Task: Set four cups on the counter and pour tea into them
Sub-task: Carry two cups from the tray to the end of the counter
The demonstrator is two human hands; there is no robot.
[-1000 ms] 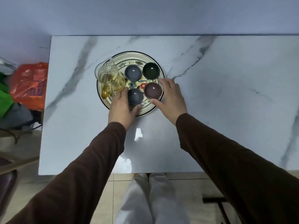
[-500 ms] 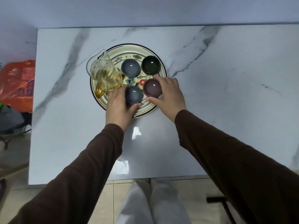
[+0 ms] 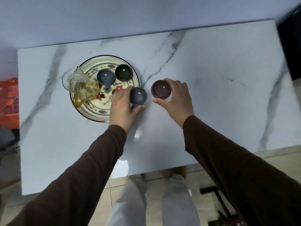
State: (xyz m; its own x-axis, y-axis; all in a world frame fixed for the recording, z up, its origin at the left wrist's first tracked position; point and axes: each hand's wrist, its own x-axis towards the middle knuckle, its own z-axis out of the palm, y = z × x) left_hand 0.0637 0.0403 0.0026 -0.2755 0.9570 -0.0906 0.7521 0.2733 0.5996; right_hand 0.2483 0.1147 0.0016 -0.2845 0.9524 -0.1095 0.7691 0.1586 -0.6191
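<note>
A round flowered tray point(image 3: 91, 110) sits on the marble counter point(image 3: 211, 95). On the tray stand a glass pitcher of yellow tea point(image 3: 81, 87), a grey-blue cup point(image 3: 105, 77) and a dark green cup point(image 3: 123, 71). My left hand point(image 3: 122, 108) grips a second grey-blue cup point(image 3: 138, 95) at the tray's right rim. My right hand point(image 3: 175, 98) holds a purple-brown cup point(image 3: 161, 88) over the counter just right of the tray. I cannot tell whether either cup touches a surface.
A red-orange plastic bag point(image 3: 9, 101) lies off the counter's left edge. A dark object point(image 3: 291, 46) stands at the far right corner. Pale wall runs behind the counter. My legs and a tiled floor show below the near edge.
Both hands have carried their cups rightward off the tray's middle: the purple-brown cup is now past the rim over the counter, the grey-blue one at the rim. The camera view shifted.
</note>
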